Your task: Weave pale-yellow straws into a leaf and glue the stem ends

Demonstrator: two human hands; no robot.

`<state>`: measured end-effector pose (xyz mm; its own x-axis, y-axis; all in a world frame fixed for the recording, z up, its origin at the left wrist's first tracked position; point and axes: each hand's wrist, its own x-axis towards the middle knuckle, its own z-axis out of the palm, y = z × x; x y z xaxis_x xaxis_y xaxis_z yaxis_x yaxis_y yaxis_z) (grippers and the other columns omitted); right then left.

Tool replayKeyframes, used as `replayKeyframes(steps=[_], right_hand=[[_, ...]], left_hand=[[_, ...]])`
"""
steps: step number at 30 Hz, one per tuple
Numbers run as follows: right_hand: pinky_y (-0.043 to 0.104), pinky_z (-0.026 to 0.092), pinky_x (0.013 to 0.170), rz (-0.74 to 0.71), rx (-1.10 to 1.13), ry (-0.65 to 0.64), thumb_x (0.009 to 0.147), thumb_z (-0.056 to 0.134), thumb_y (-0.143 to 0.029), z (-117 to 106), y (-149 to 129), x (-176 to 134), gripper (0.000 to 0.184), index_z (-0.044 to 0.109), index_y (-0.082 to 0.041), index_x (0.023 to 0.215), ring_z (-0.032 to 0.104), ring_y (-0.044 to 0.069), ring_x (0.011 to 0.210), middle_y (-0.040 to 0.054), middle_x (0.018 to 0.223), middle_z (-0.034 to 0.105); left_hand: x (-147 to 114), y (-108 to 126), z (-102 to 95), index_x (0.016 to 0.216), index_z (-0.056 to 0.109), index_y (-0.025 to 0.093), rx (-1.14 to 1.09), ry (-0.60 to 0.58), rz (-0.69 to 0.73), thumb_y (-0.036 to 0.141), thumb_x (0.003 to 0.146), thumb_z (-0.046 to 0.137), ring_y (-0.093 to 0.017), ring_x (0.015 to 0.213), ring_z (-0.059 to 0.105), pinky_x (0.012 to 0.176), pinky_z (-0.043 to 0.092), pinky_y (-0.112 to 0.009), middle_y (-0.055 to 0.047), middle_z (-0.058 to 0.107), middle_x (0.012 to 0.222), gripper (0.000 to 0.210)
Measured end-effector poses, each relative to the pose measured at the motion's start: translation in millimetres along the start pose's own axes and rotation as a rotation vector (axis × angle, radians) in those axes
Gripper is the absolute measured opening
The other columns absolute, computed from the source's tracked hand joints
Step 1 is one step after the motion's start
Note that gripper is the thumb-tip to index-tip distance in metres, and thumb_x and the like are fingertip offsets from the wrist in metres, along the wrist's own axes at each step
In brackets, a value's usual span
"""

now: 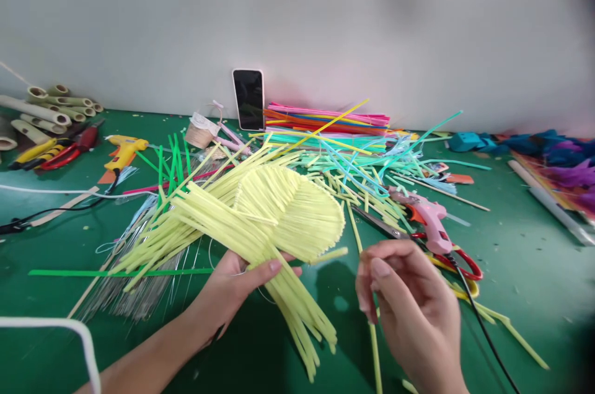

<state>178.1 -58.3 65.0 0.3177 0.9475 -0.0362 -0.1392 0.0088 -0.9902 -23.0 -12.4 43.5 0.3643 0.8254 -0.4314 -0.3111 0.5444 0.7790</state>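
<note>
My left hand (239, 276) is closed on a leaf made of pale yellow-green pipe cleaners (297, 208). Its thumb lies over the strands and the other fingers are beneath. The leaf's rounded, ribbed part points up and right, while long loose pipe-cleaner ends stick out to the left and down to the right. To the right of the leaf and apart from it, my right hand (411, 313) is curled, thumb against the index finger. Anything in that pinch is too small or hidden to make out. A single yellow-green pipe cleaner (375, 357) lies on the table behind its fingers.
Behind the leaf are bundles of coloured pipe cleaners (325, 124) and an upright phone (249, 100). A pink glue gun (432, 220) and red-handled scissors (469, 261) lie right. At left are a yellow glue gun (123, 152), pliers (35, 152), bamboo pieces (60, 103) and thin wires (134, 295).
</note>
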Motion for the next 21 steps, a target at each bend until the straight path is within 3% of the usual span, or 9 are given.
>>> replayKeyframes(steps=[3,7,12,21], right_hand=[[0.015,0.027,0.034,0.322,-0.084,-0.164,0.086,0.067,-0.050,1,8,6,0.033,0.057,-0.019,0.079,0.040,0.004,0.038,-0.0058,0.052,0.050],[0.016,0.019,0.037,0.518,-0.066,-0.335,0.085,0.065,-0.056,9,17,9,0.041,0.062,-0.016,0.095,0.030,0.003,0.037,-0.0087,0.045,0.044],[0.019,0.010,0.040,0.557,0.026,-0.296,0.080,0.072,-0.055,14,17,7,0.044,0.064,-0.013,0.093,0.019,0.001,0.039,-0.0115,0.043,0.036],[0.019,0.011,0.039,0.566,0.006,-0.299,0.080,0.069,-0.060,15,21,6,0.048,0.061,-0.014,0.091,0.018,0.002,0.039,-0.0119,0.042,0.036]], left_hand=[[-1,4,-0.5,0.107,0.075,0.015,-0.005,0.015,0.026,0.028,0.079,0.079,-0.031,0.100,0.073,0.088,0.059,-0.039,-0.013,0.075,0.114,0.032],[-4,5,0.7,0.109,0.075,0.016,-0.016,-0.014,0.041,0.028,0.081,0.076,-0.031,0.105,0.071,0.092,0.058,-0.037,-0.012,0.075,0.115,0.030],[-6,5,2.2,0.108,0.076,0.015,0.023,-0.056,0.011,0.030,0.081,0.077,-0.030,0.103,0.072,0.091,0.058,-0.037,-0.013,0.074,0.116,0.031],[-8,2,5.9,0.105,0.076,0.013,0.019,0.004,0.012,0.030,0.078,0.078,-0.031,0.097,0.073,0.091,0.058,-0.040,-0.014,0.076,0.110,0.032]])
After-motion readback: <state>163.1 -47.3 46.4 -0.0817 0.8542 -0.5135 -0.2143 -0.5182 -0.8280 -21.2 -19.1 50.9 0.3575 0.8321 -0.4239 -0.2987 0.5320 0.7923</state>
